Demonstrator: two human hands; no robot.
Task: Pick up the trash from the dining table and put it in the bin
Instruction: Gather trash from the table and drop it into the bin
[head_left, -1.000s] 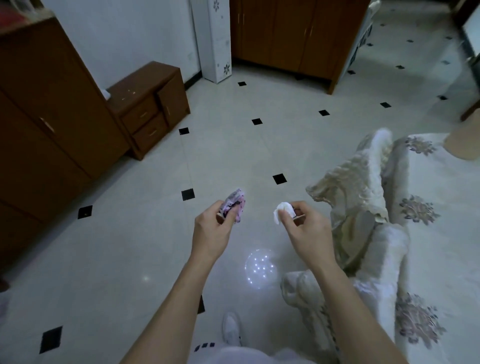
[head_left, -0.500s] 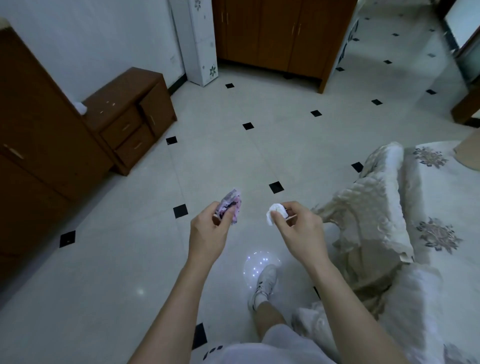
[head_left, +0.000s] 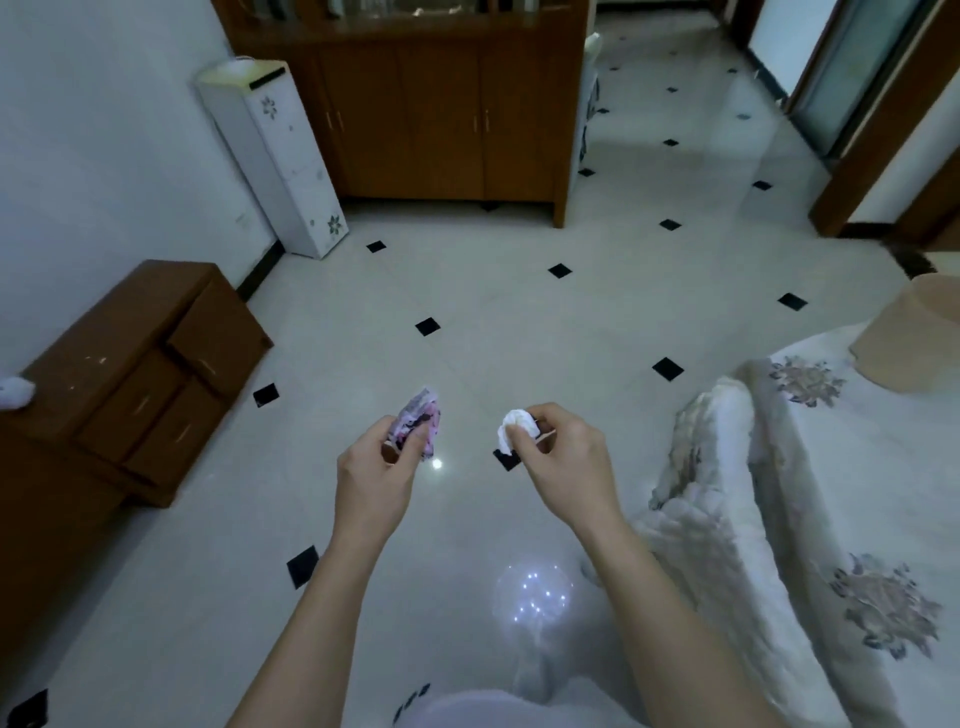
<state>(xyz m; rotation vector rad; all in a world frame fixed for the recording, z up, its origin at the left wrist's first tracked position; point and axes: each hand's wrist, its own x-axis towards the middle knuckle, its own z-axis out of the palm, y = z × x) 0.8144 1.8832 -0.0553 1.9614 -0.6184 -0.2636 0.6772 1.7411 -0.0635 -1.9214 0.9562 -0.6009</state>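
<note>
From my remote seat I see both arms stretched forward over a pale tiled floor (head_left: 519, 312) dotted with small black diamonds. The left grip (head_left: 371, 483) is clamped on a crumpled pink and purple wrapper (head_left: 422, 422), pinched between thumb and fingers so that most of it sticks up above the knuckles. The right grip (head_left: 566, 462) is clamped on a small white tissue wad (head_left: 514, 430), held at the fingertips; something small and brownish shows just behind the wad, but I cannot tell what it is. The two pieces of trash are level with each other and apart, both held in the air over the floor. To the left stands a low brown drawer chest (head_left: 140, 374) against the white wall, with a tall white flower-printed unit (head_left: 280, 161) beyond it and a wide brown cupboard (head_left: 436, 119) at the far wall. On the right lies a cream flowered cover (head_left: 831, 493), draped over furniture. A cluster of light dots (head_left: 535, 592) reflects off the tiles between my forearms.
</note>
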